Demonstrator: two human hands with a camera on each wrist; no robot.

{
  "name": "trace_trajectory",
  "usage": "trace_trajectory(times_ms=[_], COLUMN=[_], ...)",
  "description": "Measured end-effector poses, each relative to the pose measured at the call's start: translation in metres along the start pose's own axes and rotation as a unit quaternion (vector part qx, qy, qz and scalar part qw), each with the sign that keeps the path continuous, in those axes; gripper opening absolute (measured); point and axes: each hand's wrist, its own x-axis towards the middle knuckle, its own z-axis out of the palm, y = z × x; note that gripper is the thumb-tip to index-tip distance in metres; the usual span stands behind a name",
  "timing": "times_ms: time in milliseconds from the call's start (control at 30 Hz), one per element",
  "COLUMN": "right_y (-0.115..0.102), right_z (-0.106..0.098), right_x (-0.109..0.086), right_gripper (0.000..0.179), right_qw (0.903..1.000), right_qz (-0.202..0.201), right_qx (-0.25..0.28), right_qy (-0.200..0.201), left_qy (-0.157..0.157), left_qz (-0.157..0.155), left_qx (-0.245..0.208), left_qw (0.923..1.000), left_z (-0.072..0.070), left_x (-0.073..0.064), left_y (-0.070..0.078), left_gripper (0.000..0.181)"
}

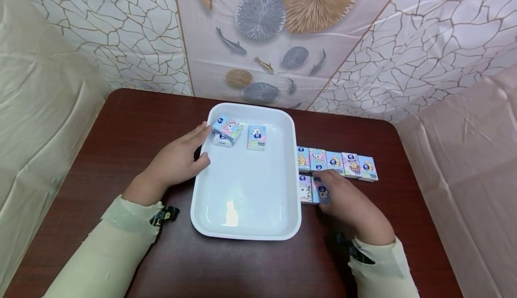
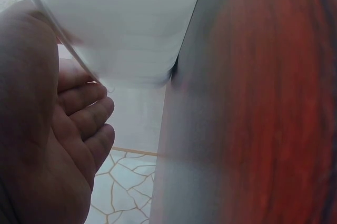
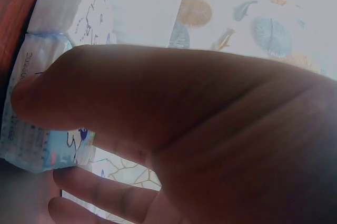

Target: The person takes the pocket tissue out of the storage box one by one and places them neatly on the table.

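Note:
A white tray (image 1: 246, 190) lies on the table, with small tissue packs inside near its far end. One pack (image 1: 228, 128) leans over another pack (image 1: 222, 140) in the far left corner, and a third pack (image 1: 256, 137) lies flat beside them. My left hand (image 1: 177, 159) rests at the tray's left rim, its fingers loosely extended along the outside in the left wrist view. Right of the tray, my right hand (image 1: 351, 201) pinches a blue tissue pack (image 1: 319, 191) at the end of the nearer row. Its thumb presses the pack's printed end (image 3: 31, 97) in the right wrist view.
A farther row of several tissue packs (image 1: 334, 162) stretches right from the tray's edge. Another pack (image 1: 305, 189) lies between the tray and the held one. Patterned cloth (image 1: 258, 42) hangs behind the dark wooden table (image 1: 226, 271), with plain cloth at both sides.

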Motion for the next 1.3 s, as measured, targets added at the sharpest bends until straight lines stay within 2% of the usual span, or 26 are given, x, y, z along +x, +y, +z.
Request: trace_trajectory(times_ms=[267, 567, 1000, 1300], right_y=[-0.005, -0.021, -0.053, -0.077], right_z=[-0.005, -0.016, -0.026, -0.022], right_x=[-0.006, -0.015, -0.027, -0.025], right_gripper=[0.09, 0.092, 0.072, 0.062], right_qw=[1.0, 0.9986, 0.9905, 0.9879], right_qz=[0.003, -0.003, -0.088, -0.122], right_qx=[-0.006, -0.04, -0.038, -0.031], right_qy=[-0.002, 0.035, 0.099, 0.091], left_qy=[0.0, -0.005, 0.002, 0.006], left_qz=[-0.002, -0.003, 0.003, 0.008], left_qx=[-0.001, -0.003, -0.007, -0.009], left_qw=[1.0, 1.0, 1.0, 0.9999], left_z=[0.0, 0.0, -0.001, 0.0], left_x=[0.0, 0.001, 0.0, 0.0], left_y=[0.0, -0.001, 0.0, -0.001], left_gripper=[0.078, 0.078, 0.078, 0.077])
